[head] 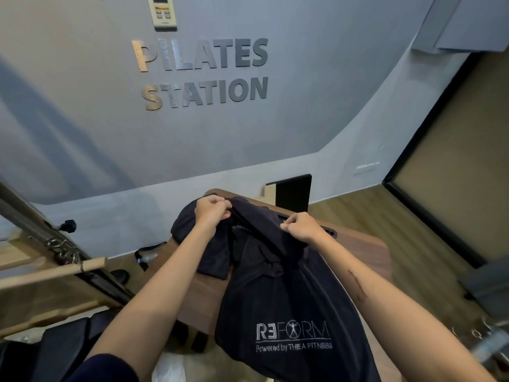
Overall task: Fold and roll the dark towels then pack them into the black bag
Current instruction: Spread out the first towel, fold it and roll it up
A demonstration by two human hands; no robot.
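Note:
A dark towel [289, 299] with white "REFORM" lettering hangs in front of me over a wooden box. My left hand [212, 210] pinches its top edge at the far left. My right hand [301, 226] grips the same edge further right, so the cloth is stretched between them and drapes down toward me. More dark towels [198, 241] lie bunched on the box top under my left forearm. I see nothing that I can tell is the black bag.
The wooden box [366, 252] stands against a grey wall with "PILATES STATION" lettering [203, 75]. A pilates frame with springs and a wooden bar [52, 271] is at left. Wooden floor [358, 213] runs to the right. Metal hooks [473, 332] show at the lower right.

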